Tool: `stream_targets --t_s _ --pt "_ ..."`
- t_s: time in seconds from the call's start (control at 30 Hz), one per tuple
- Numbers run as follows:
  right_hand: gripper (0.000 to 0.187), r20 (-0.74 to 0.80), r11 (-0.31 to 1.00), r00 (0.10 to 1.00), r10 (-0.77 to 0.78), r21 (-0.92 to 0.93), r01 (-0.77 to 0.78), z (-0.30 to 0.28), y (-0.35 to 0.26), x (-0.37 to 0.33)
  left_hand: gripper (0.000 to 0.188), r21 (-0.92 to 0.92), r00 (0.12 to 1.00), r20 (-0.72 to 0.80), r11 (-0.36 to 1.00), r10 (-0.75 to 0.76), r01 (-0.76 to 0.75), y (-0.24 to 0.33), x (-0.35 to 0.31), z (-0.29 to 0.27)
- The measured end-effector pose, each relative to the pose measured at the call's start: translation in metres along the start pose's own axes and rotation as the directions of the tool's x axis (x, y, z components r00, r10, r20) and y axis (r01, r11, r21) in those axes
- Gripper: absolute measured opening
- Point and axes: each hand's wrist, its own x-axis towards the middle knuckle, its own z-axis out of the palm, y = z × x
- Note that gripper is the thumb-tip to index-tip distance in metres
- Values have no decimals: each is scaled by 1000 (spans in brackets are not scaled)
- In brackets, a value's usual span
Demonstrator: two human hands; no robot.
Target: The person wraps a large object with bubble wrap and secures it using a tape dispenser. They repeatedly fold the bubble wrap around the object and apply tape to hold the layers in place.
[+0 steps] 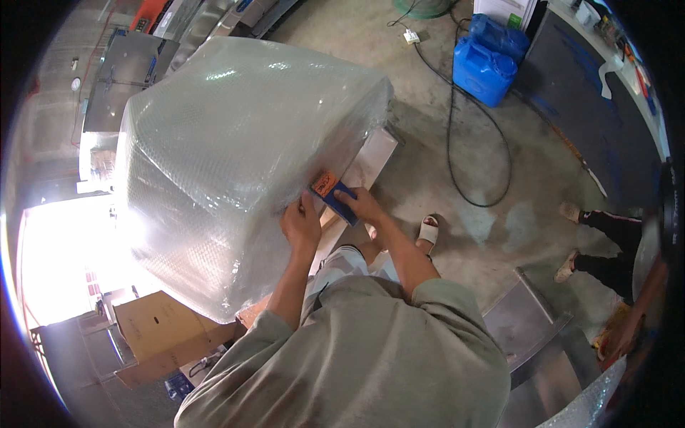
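Observation:
A big block wrapped in clear bubble wrap [207,121] stands in front of me and to my left. By its near right side, my right hand [365,207] grips a flat, dark blue rectangular piece [342,205] with an orange printed panel on its far end. My thumb lies on top of the blue part. Just left of it is my left hand [301,227], its fingers curled and one fingertip close to the orange panel's edge. Whatever those fingers pinch, if anything, is hidden. Under the wrap, a pale support [374,153] shows along the right side.
An opened cardboard box [160,324] sits at lower left. Blue jerrycans [485,64] and a looping black cable [451,143] are on the concrete floor to the right. Another person's legs [606,246] show at the right edge, near a grey metal panel [519,314].

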Motion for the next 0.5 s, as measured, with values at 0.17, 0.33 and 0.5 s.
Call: stream_targets --t_s 0.17,0.33,0.5 --pt "67 -58 983 995 78 -162 -87 -3 32 -4 55 338 722 372 640 583 -690 27 16 -26" --pt "66 -156 751 987 31 -648 -126 -7 29 -7 79 605 416 781 -403 466 -686 1 63 -21" --pt "70 22 430 986 166 -901 -52 -35 18 -14 74 367 221 927 -617 302 -696 -44 67 12"
